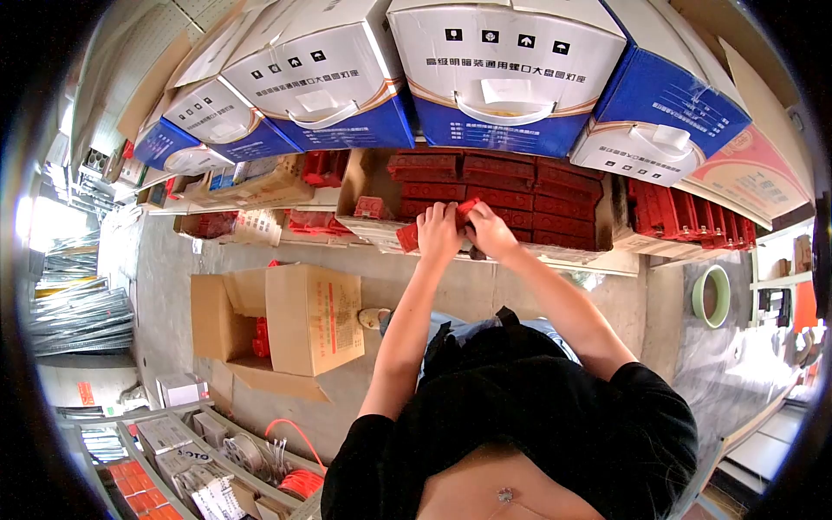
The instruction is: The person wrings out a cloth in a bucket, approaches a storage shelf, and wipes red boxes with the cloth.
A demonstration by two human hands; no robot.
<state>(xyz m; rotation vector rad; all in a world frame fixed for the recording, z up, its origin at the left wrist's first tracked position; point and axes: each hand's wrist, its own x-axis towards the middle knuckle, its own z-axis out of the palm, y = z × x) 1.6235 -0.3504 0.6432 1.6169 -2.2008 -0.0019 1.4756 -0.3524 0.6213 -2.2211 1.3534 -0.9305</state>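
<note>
Red plastic piece [468, 207], small and partly covered by the fingers, lies at the hands over the near edge of an open brown cardboard tray [367, 178] on a shelf. Its visible end points far and slightly right; its long axis cannot be told. It looks bright and smooth, brighter than the dark red ribbed blocks [498, 195] stacked in rows behind it. The right hand [490, 234] has its fingers clamped on it; the left hand [439, 232] has its fingers bent close together, their grip unclear. White-and-blue printed cartons [516, 78] stand above the tray. On the grey concrete floor [399, 282], left, sits an open brown carton [314, 319]; a pale green round tub [711, 296] is right.
</note>
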